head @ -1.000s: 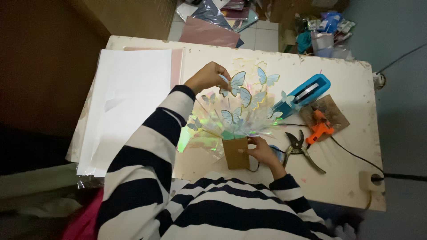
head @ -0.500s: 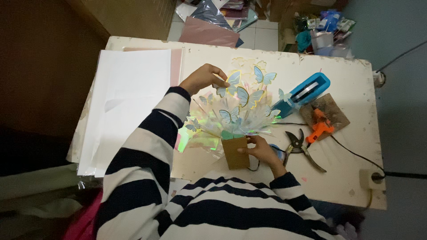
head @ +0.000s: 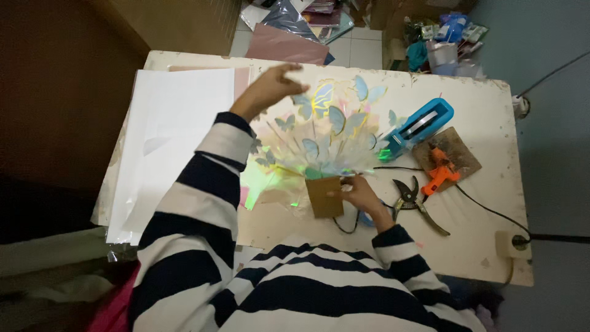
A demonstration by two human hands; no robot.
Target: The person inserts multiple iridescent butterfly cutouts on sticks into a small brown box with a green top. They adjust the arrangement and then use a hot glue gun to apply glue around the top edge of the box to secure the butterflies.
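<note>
A fan-shaped bouquet of pale blue paper butterflies point(head: 335, 120) wrapped in shiny iridescent film lies on the white table point(head: 491, 110). Its brown paper base point(head: 322, 197) is pinched by my right hand point(head: 359, 193). My left hand point(head: 270, 89) is raised above the bouquet's upper left edge, fingers apart, holding nothing I can see. Both arms wear dark and white striped sleeves.
Large white sheets point(head: 166, 135) cover the table's left side. Right of the bouquet lie a blue tape dispenser point(head: 421, 126), an orange glue gun point(head: 441, 172) on a brown board, black pruning shears point(head: 413, 200) and a cable running to a wall socket point(head: 509, 244). Clutter fills the floor beyond.
My left hand has lifted off the butterflies and moved up and left, fingers spreading. My right hand stays on the brown base.
</note>
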